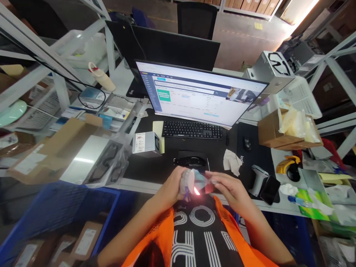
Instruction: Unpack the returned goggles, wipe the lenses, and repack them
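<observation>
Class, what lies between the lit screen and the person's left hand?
The head view shows the keyboard, then a dark glasses-like item nearer the left hand.

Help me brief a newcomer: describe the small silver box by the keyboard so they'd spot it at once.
Find the lit monitor, then the black keyboard before it. Off the keyboard's lower left corner, overlapping yellow paper, sits the small silver box. Unlike the larger silver box farther left, it shows a white printed label.
</observation>
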Action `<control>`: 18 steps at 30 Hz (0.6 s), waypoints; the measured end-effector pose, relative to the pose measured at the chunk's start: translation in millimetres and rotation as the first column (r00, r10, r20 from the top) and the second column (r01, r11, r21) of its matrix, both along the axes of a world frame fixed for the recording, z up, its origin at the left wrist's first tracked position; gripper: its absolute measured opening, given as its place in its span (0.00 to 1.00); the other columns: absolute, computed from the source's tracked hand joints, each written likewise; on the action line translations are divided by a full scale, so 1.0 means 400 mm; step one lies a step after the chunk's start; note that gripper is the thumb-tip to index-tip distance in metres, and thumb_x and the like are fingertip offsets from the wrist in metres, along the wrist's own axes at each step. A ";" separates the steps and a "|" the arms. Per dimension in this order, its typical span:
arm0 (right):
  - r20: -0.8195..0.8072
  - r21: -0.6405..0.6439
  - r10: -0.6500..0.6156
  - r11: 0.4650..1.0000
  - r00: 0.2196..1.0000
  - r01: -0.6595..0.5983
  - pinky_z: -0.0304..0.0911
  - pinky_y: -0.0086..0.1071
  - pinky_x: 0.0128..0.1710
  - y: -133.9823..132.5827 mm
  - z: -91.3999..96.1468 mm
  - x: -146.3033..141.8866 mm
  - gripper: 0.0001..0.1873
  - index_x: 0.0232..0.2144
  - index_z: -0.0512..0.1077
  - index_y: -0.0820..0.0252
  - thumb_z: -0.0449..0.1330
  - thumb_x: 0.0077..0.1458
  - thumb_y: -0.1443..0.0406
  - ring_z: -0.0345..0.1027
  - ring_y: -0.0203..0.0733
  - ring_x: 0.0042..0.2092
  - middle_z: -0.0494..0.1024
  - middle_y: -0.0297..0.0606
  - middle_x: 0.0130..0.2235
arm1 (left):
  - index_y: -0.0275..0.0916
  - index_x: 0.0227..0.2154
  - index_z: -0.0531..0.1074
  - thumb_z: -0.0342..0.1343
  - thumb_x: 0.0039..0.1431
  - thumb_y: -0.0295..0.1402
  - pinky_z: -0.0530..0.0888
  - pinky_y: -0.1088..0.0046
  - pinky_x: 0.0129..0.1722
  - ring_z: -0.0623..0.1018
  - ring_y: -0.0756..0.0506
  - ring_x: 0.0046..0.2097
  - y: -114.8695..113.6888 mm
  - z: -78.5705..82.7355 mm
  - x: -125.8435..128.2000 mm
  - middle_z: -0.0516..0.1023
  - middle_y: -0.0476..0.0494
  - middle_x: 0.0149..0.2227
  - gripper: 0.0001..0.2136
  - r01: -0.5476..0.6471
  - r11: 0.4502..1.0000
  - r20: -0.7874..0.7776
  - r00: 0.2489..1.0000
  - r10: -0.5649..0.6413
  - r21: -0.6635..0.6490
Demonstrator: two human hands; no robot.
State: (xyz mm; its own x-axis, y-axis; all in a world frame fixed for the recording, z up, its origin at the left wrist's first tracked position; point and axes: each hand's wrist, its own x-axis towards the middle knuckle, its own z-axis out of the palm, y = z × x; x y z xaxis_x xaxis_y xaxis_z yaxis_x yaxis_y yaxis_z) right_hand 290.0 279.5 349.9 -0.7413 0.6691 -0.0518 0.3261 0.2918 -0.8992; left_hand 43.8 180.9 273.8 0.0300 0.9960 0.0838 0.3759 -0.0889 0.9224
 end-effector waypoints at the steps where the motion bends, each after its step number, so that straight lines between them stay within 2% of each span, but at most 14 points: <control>1: 0.016 0.009 0.026 1.000 1.000 -0.026 0.65 0.35 0.59 -0.004 -0.003 -0.005 0.13 0.49 0.74 0.53 0.52 0.68 0.66 0.68 0.42 0.59 0.75 0.40 0.57 | 0.42 0.55 0.62 0.68 0.48 0.37 0.73 0.60 0.48 0.73 0.38 0.48 -0.002 -0.001 -0.001 0.70 0.39 0.48 0.32 0.037 0.999 -0.012 0.999 -0.037 0.016; 4: 0.079 0.039 0.095 0.994 0.992 -0.098 0.63 0.37 0.61 -0.021 -0.009 -0.027 0.13 0.49 0.74 0.55 0.52 0.68 0.66 0.65 0.43 0.61 0.72 0.42 0.59 | 0.41 0.54 0.62 0.71 0.47 0.42 0.72 0.57 0.49 0.72 0.37 0.48 -0.006 -0.002 0.004 0.68 0.38 0.48 0.34 0.123 0.992 -0.092 0.989 -0.118 0.042; 6: 0.108 0.067 0.103 0.992 0.989 -0.110 0.64 0.38 0.60 -0.030 -0.010 -0.043 0.13 0.48 0.75 0.58 0.52 0.68 0.67 0.66 0.44 0.61 0.73 0.44 0.58 | 0.40 0.52 0.62 0.69 0.49 0.46 0.72 0.56 0.48 0.72 0.37 0.47 -0.009 -0.002 0.009 0.68 0.39 0.47 0.32 0.159 0.986 -0.126 0.980 -0.152 0.052; 8: 0.129 0.074 0.087 0.992 0.988 -0.098 0.65 0.38 0.59 -0.033 -0.011 -0.056 0.14 0.46 0.76 0.60 0.52 0.67 0.67 0.67 0.46 0.59 0.74 0.46 0.57 | 0.40 0.53 0.60 0.66 0.50 0.51 0.73 0.55 0.48 0.71 0.37 0.48 -0.013 -0.006 0.014 0.67 0.38 0.47 0.34 0.171 0.984 -0.126 0.979 -0.162 0.058; 10: 0.140 0.019 0.080 0.996 0.987 -0.083 0.65 0.38 0.59 -0.029 -0.014 -0.063 0.13 0.46 0.77 0.60 0.53 0.66 0.67 0.69 0.45 0.58 0.75 0.46 0.55 | 0.40 0.55 0.58 0.66 0.46 0.55 0.73 0.55 0.48 0.71 0.37 0.48 -0.018 -0.016 0.016 0.66 0.38 0.47 0.39 0.166 0.984 -0.109 0.981 -0.160 0.058; 12: 0.120 -0.091 0.103 0.992 0.987 -0.093 0.65 0.36 0.58 -0.020 -0.020 -0.064 0.12 0.45 0.78 0.59 0.56 0.65 0.67 0.70 0.44 0.56 0.77 0.43 0.54 | 0.40 0.56 0.58 0.67 0.43 0.57 0.72 0.54 0.49 0.71 0.37 0.48 -0.021 -0.030 0.017 0.65 0.37 0.48 0.42 0.167 0.984 -0.094 0.982 -0.162 0.054; 16: 0.024 -0.274 0.134 0.954 0.991 -0.122 0.67 0.36 0.53 -0.011 -0.042 -0.056 0.10 0.43 0.80 0.56 0.59 0.64 0.64 0.74 0.44 0.50 0.80 0.40 0.49 | 0.42 0.63 0.52 0.71 0.38 0.54 0.70 0.51 0.55 0.70 0.33 0.54 -0.027 -0.046 0.012 0.63 0.34 0.54 0.52 0.166 0.984 -0.052 0.985 -0.163 0.061; 18: 0.008 -0.313 0.077 0.947 0.997 -0.071 0.68 0.38 0.51 -0.016 -0.055 -0.051 0.11 0.43 0.80 0.56 0.59 0.64 0.61 0.75 0.45 0.48 0.81 0.41 0.47 | 0.43 0.65 0.48 0.74 0.34 0.52 0.66 0.47 0.58 0.67 0.31 0.58 -0.036 -0.033 -0.001 0.60 0.31 0.58 0.57 0.093 0.993 -0.048 0.995 -0.090 0.068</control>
